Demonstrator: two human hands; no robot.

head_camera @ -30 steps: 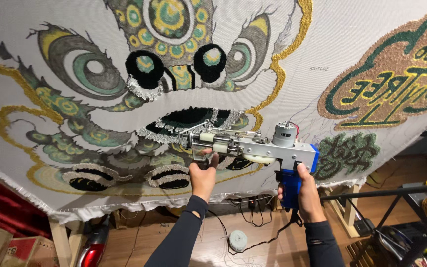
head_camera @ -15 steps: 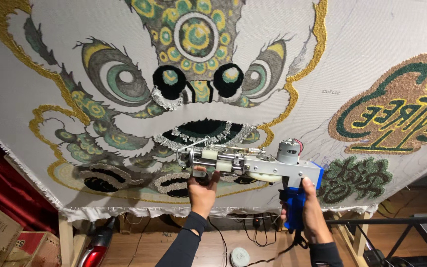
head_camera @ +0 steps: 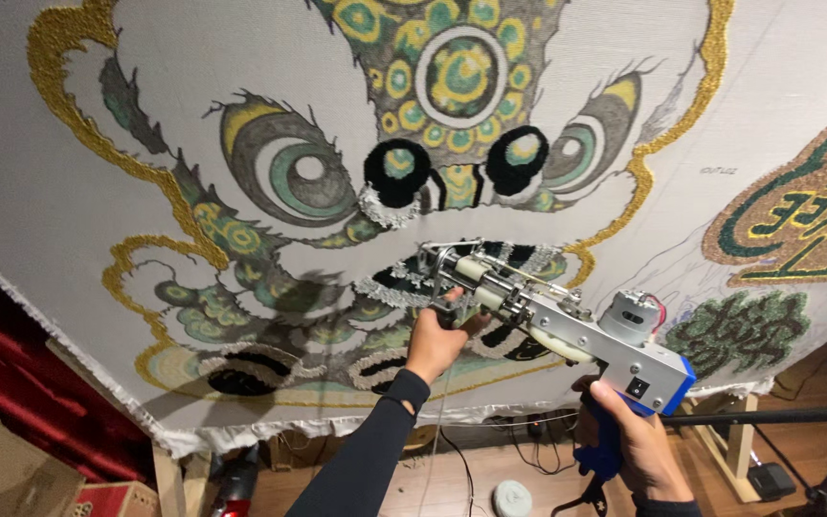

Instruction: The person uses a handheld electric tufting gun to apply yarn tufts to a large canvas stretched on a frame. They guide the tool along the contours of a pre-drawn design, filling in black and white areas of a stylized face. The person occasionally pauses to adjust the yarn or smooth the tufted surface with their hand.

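The tufting gun [head_camera: 567,325] is in both my hands, its needle end against the stretched tufting cloth [head_camera: 98,191] at the lion face's dark mouth [head_camera: 490,263]. It looks rigid, metal and front-heavy. My right hand [head_camera: 634,445] is wrapped round the blue grip, and my left hand [head_camera: 437,340] is closed on the front handle. Cardboard boxes [head_camera: 21,474] sit lower left.
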